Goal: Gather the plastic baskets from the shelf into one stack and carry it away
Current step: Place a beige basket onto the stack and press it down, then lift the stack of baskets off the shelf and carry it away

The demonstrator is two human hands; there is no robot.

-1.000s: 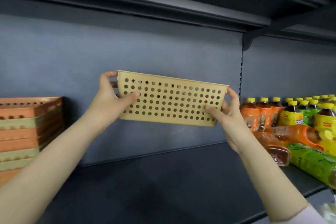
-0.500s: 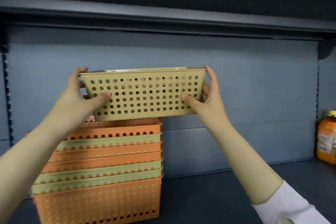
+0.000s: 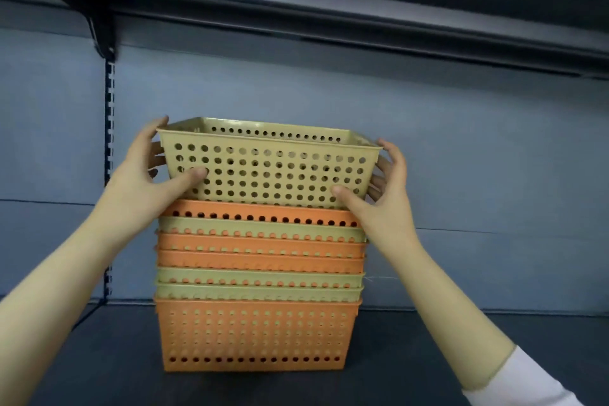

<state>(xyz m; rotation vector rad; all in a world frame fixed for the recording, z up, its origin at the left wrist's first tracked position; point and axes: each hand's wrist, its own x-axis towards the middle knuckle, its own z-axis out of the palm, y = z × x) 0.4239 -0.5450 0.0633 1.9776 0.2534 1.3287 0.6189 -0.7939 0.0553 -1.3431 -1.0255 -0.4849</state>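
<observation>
On the dark shelf (image 3: 99, 356) stands a stack of orange and green baskets (image 3: 258, 333). At twelve o'clock above it, the left hand (image 3: 145, 181) and right hand (image 3: 382, 198) clamp a tan perforated basket (image 3: 267, 168) by its ends.

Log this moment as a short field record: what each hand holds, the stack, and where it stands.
held item: yellow basket, perforated, upright, partly lowered into the top of the stack
left hand: grips the basket's left end, thumb on the front wall
right hand: grips the basket's right end, thumb on the front wall
stack: nested orange and pale green baskets, orange one at the bottom
support: dark shelf, blue back panel behind
task state: basket not yet fully seated; stack not lifted
</observation>
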